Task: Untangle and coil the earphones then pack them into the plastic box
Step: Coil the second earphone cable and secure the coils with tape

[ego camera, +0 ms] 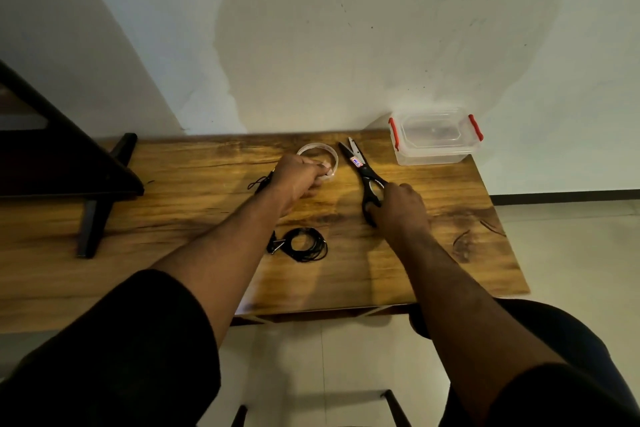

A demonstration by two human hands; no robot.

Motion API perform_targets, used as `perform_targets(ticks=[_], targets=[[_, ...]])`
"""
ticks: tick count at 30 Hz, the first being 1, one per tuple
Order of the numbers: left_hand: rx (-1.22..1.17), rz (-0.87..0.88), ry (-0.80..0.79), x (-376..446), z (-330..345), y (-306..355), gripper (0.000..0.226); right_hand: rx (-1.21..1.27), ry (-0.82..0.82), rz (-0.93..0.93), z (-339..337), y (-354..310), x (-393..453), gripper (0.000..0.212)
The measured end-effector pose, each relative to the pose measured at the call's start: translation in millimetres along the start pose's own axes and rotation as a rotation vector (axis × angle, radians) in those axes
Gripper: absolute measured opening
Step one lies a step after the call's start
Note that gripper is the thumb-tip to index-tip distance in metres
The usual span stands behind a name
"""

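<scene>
With the coiled earphones (306, 244) parked on the table (194, 184), the left hand (294, 180) pinched the tape roll (320, 158) while the right hand (398, 206) gripped the scissors (360, 166), probably to bind the coil.

Home rm, wood-grain table (207, 184) vs plain white wall (346, 45), tiled floor (571, 253), dark furniture leg (93, 218)

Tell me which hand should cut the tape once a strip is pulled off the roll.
Right. The right hand already grips the handles of the scissors, blades pointing toward the tape roll. The left hand is busy pinching the roll's near edge, so it should probably hold the strip.
</scene>
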State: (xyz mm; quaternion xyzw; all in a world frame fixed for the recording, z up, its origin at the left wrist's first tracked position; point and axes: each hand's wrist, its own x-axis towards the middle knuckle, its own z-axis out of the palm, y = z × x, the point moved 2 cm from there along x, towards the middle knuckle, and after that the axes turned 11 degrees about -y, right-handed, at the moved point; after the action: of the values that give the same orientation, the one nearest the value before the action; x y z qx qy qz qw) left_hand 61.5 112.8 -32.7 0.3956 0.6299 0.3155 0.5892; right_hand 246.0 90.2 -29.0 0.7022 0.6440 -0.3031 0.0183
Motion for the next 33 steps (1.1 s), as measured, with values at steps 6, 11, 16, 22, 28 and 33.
perform_targets(ticks=[6, 11, 16, 22, 28, 33], targets=[[0.321, 0.207, 0.019, -60.7, -8.6, 17.9, 0.017, 0.519, 0.084, -0.233, -23.2, -29.3, -18.7, 0.02], [0.348, 0.205, -0.08, -114.1, -19.5, 19.5, 0.017, 1.013, -0.518, -0.433, -17.2, -60.0, -51.6, 0.02], [0.177, 0.14, -0.063, -119.9, -24.1, 7.1, 0.021, 1.164, -0.695, -0.433, -6.6, -61.2, -65.1, 0.032], [-0.021, -0.011, -0.195, -123.9, -28.8, 3.5, 0.014, 1.174, -0.803, -0.371, -2.4, -58.1, -62.7, 0.037], [-0.016, -0.059, -0.285, -128.0, -28.9, -4.5, 0.015, 1.132, -0.735, -0.351, 9.1, -60.0, -57.7, 0.023], [-0.021, -0.052, -0.29, -125.4, -26.4, -2.2, 0.015, 1.191, -0.753, -0.319, 9.5, -59.9, -56.9, 0.031]])
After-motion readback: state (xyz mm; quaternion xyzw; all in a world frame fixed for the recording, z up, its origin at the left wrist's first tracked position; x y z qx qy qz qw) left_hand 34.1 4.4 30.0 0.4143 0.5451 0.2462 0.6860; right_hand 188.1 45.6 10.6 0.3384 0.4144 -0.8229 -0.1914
